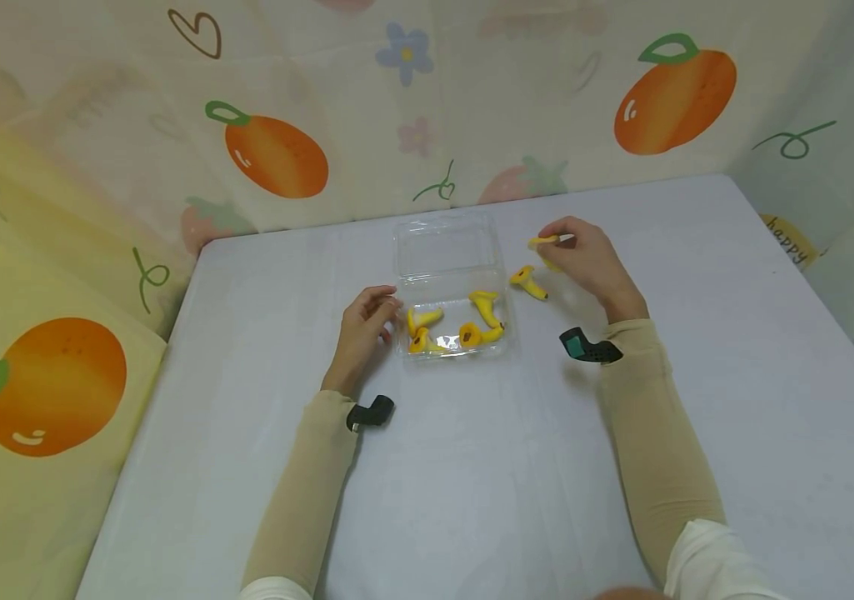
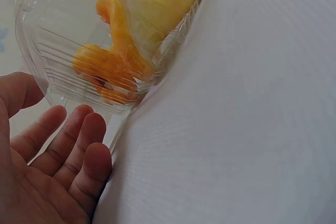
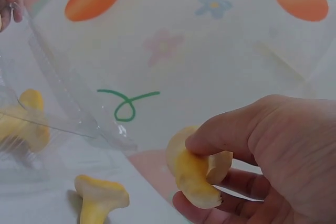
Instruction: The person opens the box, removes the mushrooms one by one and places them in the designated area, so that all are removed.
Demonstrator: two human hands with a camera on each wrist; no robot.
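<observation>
My right hand [image 1: 584, 254] pinches a yellow trumpet-shaped mushroom [image 3: 191, 174] between thumb and fingers, above the table right of a clear plastic clamshell box [image 1: 447, 287]. The box lies with its lid folded back, away from me. Several similar mushrooms [image 1: 485, 308] lie in its near half. Another mushroom [image 1: 527, 283] rests on the table between the box and my right hand. At the box's left side is my left hand [image 1: 362, 329], its fingers loosely bent and its thumb apart from them. In the left wrist view, the fingertips [image 2: 94, 129] are at the box's corner.
A white-covered table [image 1: 471, 483] carries everything. Behind it hangs a cream cloth [image 1: 471, 100] printed with fruit and flowers. A yellowish cloth [image 1: 29, 267] hangs to the left. Each wrist bears a dark camera mount [image 1: 590, 346].
</observation>
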